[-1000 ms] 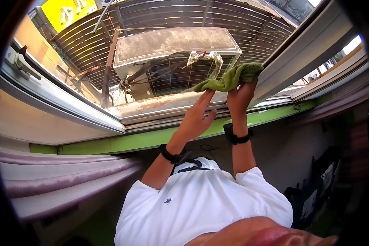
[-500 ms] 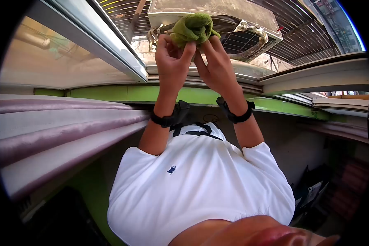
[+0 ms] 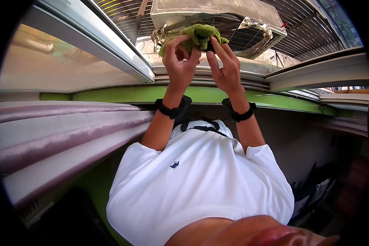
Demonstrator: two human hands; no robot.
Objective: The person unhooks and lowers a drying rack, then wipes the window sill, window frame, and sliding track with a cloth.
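Observation:
A crumpled green cloth [image 3: 201, 36] is up at the window opening, in front of the outdoor unit. My left hand [image 3: 181, 61] grips its left side, with thumb and fingers pinching the fabric. On the other side, my right hand [image 3: 226, 67] has its fingertips pressed into the cloth's right edge, thumb raised beside it. Part of the cloth hangs down left of my left fingers. Both wrists wear black bands, and the hands are apart from each other.
A dusty outdoor unit [image 3: 217, 12] with a wire grille stands beyond the window on slatted bars. Sliding window frames flank the opening at left [image 3: 110, 45] and right [image 3: 320, 74]. A green sill [image 3: 131, 94] runs below; a pink-white curtain [image 3: 69, 127] hangs at left.
The cloth has opened out from a tight bundle into a wider, looser shape, spreading to the left. My hands have moved slightly apart and the view has shifted a little.

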